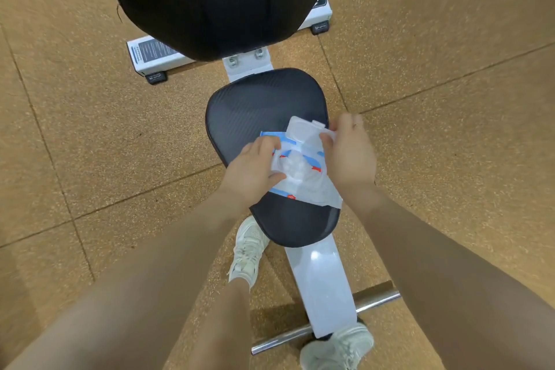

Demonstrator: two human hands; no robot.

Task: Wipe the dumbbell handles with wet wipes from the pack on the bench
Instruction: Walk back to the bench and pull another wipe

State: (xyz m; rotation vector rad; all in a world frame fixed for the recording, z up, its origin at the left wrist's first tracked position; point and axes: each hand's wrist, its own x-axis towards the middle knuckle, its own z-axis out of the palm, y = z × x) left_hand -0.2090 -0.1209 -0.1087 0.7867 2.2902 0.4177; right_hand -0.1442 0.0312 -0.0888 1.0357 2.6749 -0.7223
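A soft white pack of wet wipes [295, 173] with blue and red printing lies on the dark padded seat of the white-framed bench [255, 99], toward the seat's right edge and its near half. Its clear rigid flip lid [303, 128] stands open, hinged toward the seat's far right side. A thin white wet wipe [318, 192] trails from the opening across the pack toward the seat's near right edge.

The print on the pack is too blurred to read. A dark label panel on the white base bar [156, 52] beyond the seat carries lines of text, also illegible, and the black rubber feet [156, 77] bear a small logo I cannot make out.

The left hand [255, 168] rests on the pack's left side, fingers curled down on it, thumb lying at the opening. The right hand [350, 153] is at the pack's right side, fingertips pinching the wipe by the lid.
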